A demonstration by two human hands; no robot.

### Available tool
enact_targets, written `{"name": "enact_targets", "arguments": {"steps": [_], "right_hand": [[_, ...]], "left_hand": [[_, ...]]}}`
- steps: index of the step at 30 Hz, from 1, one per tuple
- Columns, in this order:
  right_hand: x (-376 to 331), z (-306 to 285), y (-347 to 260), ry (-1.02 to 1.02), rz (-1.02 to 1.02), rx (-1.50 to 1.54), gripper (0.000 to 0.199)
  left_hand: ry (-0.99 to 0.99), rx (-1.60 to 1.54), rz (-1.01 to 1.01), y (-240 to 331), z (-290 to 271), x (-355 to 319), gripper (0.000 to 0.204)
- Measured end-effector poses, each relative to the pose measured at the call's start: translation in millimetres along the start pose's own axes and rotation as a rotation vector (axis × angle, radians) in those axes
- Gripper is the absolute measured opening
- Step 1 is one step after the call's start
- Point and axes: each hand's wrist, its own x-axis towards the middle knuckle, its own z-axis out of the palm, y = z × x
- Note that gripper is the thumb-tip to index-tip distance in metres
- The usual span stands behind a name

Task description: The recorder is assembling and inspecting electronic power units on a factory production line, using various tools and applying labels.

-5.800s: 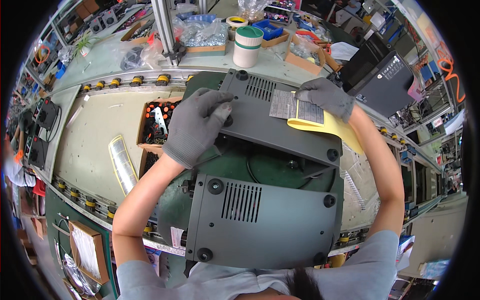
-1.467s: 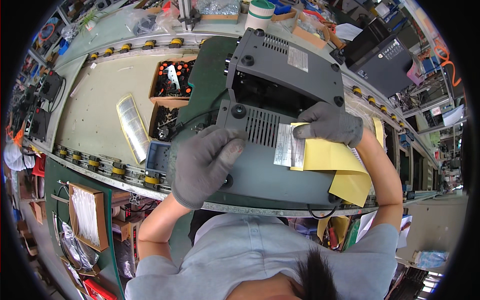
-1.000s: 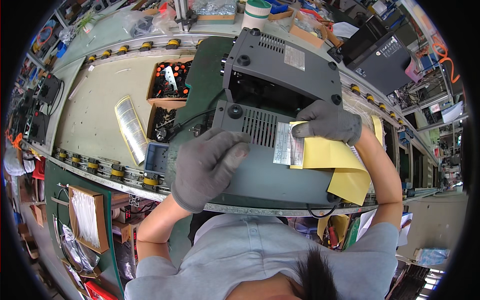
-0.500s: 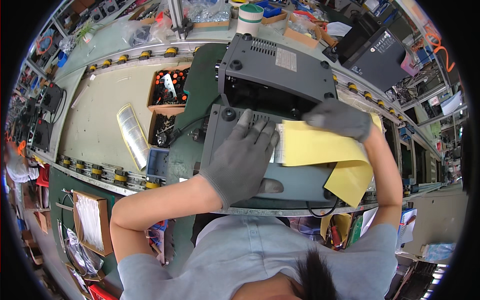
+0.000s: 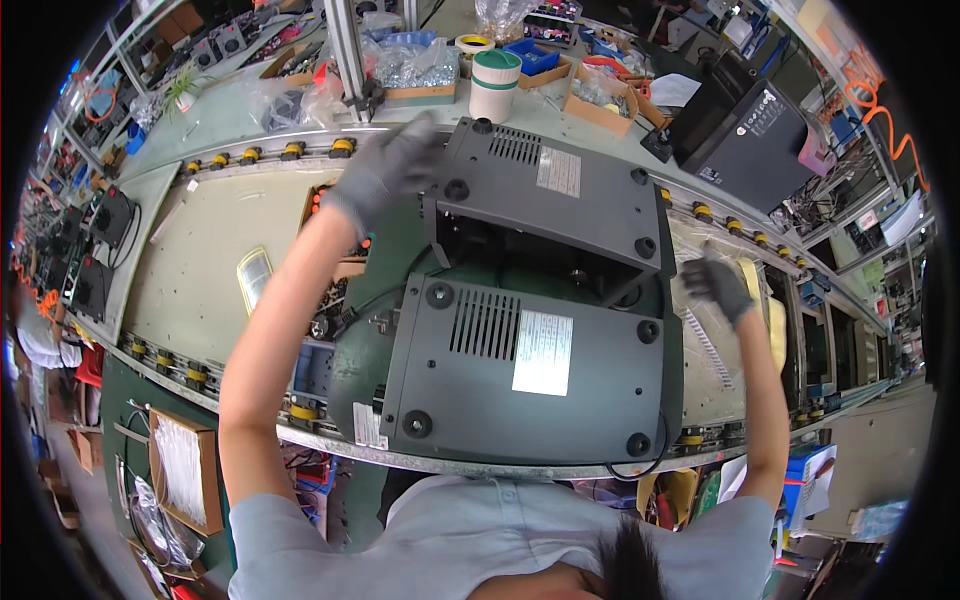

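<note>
A dark grey metal case (image 5: 615, 385) lies near me with its slotted, footed face up and a white label (image 5: 543, 352) on it. Behind it rests a second grey case (image 5: 610, 200), its near side open and dark inside. My left hand (image 5: 385, 170), gloved in grey, is at the far case's left end with fingers stretched out; whether it touches the case I cannot tell. My gloved right hand (image 5: 720, 285) hovers off the cases' right side, fingers loosely apart and nothing visible in them. Right of it lie yellow sheets (image 5: 777, 325).
Roller rails (image 5: 195, 375) run along both sides of the bench. Left of the cases are a clear yellow-edged sheet (image 5: 254, 277), a partly covered parts box and a blue bin (image 5: 313, 368). Behind stand a white canister (image 5: 494, 88) and a black computer case (image 5: 760, 140).
The yellow sheet has left the near case and my right hand, uncovering the label. My left hand has lifted off that case and moved to the far one. The near case appears lower in view.
</note>
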Motion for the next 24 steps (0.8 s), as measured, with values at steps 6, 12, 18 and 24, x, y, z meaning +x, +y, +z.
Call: {"name": "enact_targets", "arguments": {"steps": [6, 12, 18, 24], "right_hand": [[46, 102, 13, -0.105, 0.055, 0.484, 0.05], [85, 114, 44, -0.084, -0.136, 0.826, 0.045], [43, 88, -70, 0.093, -0.491, 0.763, 0.047], [-5, 111, -35, 0.449, -0.582, 0.43, 0.043]], "left_hand": [[-0.528, 0.598, -0.299, -98, -32, 86, 0.061], [-0.523, -0.025, 0.06, -158, -18, 104, 0.047], [-0.332, -0.479, -0.132, -42, 15, 106, 0.051], [-0.138, -0.009, 0.342, -46, -2, 43, 0.04]]}}
